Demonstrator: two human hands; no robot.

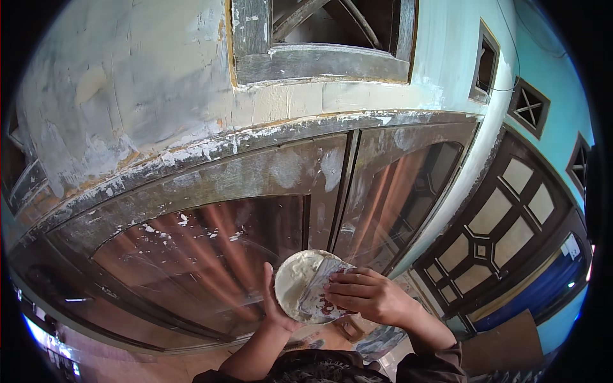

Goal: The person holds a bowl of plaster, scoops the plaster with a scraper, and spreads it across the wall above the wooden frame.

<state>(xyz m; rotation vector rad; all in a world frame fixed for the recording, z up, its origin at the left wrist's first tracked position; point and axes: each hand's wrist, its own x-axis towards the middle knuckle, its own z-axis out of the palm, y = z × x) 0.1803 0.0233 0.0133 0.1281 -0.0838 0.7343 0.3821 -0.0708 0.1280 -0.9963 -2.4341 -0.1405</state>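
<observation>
Round the left side of a round, shallow tub (300, 253) my left hand (279, 311) is closed, its thumb up along the rim. Cream-coloured, thick putty (295, 277) lies in the tub, spread unevenly. My right hand (378, 297) grips a flat putty spreader (314, 295), white and smeared, with reddish marks. Its fingers lie across the spreader's face, and the blade is tilted over the tub's right half, covering part of the putty. Whether its edge touches the putty I cannot tell.
Ahead stands a patched wall (147, 76) with filler smears, below a dark wooden vent frame (319, 64). Large brown-framed window panes (211, 255) with paint specks lie close in front. At right are a panelled door (504, 223), a turquoise wall (543, 51) and a brown board (504, 345).
</observation>
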